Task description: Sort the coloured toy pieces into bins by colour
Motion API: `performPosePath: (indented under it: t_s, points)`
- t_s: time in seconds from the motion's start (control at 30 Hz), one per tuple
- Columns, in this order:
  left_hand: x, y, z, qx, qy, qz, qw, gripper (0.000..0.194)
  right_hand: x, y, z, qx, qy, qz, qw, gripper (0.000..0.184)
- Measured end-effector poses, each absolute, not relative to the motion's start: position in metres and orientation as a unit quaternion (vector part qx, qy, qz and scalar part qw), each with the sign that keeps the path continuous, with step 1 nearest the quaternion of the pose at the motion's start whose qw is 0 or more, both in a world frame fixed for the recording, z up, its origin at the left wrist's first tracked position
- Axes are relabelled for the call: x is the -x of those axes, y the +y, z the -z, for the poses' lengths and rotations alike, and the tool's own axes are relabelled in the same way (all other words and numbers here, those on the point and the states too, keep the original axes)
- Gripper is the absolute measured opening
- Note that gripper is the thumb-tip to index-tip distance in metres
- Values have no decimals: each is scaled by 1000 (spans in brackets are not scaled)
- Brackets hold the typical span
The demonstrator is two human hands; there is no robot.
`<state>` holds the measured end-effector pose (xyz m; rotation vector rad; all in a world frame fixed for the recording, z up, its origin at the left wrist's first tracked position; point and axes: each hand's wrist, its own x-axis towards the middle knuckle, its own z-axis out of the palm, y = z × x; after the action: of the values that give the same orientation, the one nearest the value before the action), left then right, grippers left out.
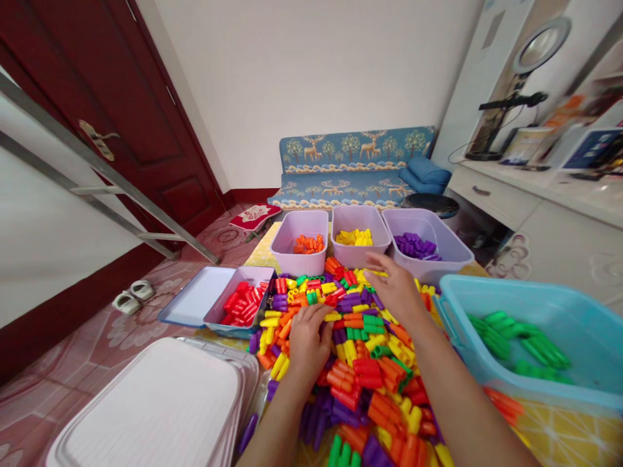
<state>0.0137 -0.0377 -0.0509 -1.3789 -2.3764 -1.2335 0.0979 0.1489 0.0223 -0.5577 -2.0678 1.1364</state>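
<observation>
A heap of hollow plastic pieces (354,368) in red, orange, yellow, green and purple covers the middle of the table, many joined side by side. Low in the heap, my left hand (309,337) has its fingers curled, with a yellow plastic piece (333,316) between thumb and forefinger. My right hand (396,288) hovers over the far right part of the heap, fingers apart and holding nothing I can see. Beyond it stand lilac bins with orange pieces (308,244), yellow pieces (354,237) and purple pieces (416,246).
At left, an open box (214,318) holds red pieces (244,303). Nearer lie stacked white lids (150,408). A blue tub (584,311) with green pieces (523,344) stands at right. A metal ladder (121,181), a patterned sofa (341,185) and a white cabinet (549,240) surround the table.
</observation>
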Motion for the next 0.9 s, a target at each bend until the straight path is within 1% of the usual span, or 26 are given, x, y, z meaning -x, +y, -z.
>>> performPosePath:
  t_s: [0.03, 0.07, 0.1, 0.2, 0.27, 0.33, 0.4, 0.43, 0.5, 0.53, 0.6, 0.67, 0.73, 0.8, 0.9]
  points:
    - [-14, -38, 51, 455, -787, 411, 68, 28, -99, 143, -16, 211, -822, -427, 311, 42]
    - [-14, -37, 52, 451, -786, 416, 70, 29, -99, 138, -10, 203, -846, -411, 272, 39]
    - [-15, -37, 52, 446, -785, 424, 72, 29, -98, 132, -4, 188, -868, -391, 239, 42]
    - [-15, -36, 53, 424, -776, 461, 77, 31, -91, 114, 5, 119, -925, -316, 174, 66]
    - [-15, -35, 54, 412, -770, 481, 78, 34, -86, 105, 6, 75, -948, -277, 137, 76]
    - [-15, -35, 54, 409, -768, 487, 76, 38, -83, 99, 5, 48, -962, -249, 98, 75]
    - [-15, -35, 54, 412, -768, 485, 72, 42, -81, 97, 4, 50, -971, -221, 74, 65]
    - [-15, -35, 54, 413, -769, 483, 69, 43, -81, 98, 3, 59, -973, -213, 73, 57]
    - [-15, -35, 53, 416, -773, 475, 64, 43, -83, 100, 3, 92, -964, -230, 101, 43]
    - [-15, -36, 53, 418, -774, 471, 62, 43, -85, 101, 3, 113, -950, -262, 129, 38]
    - [-16, -37, 52, 423, -775, 466, 59, 41, -90, 102, 4, 153, -898, -364, 192, 30]
    - [-17, -38, 50, 430, -771, 466, 56, 38, -96, 101, 6, 176, -831, -472, 236, 25]
    - [-19, -39, 47, 436, -766, 469, 52, 33, -102, 99, 9, 185, -777, -543, 260, 22]
    - [-21, -41, 43, 442, -763, 470, 49, 29, -108, 96, 11, 193, -746, -575, 275, 21]
    - [-24, -42, 39, 457, -754, 469, 50, 27, -114, 94, 12, 214, -728, -584, 289, 20]
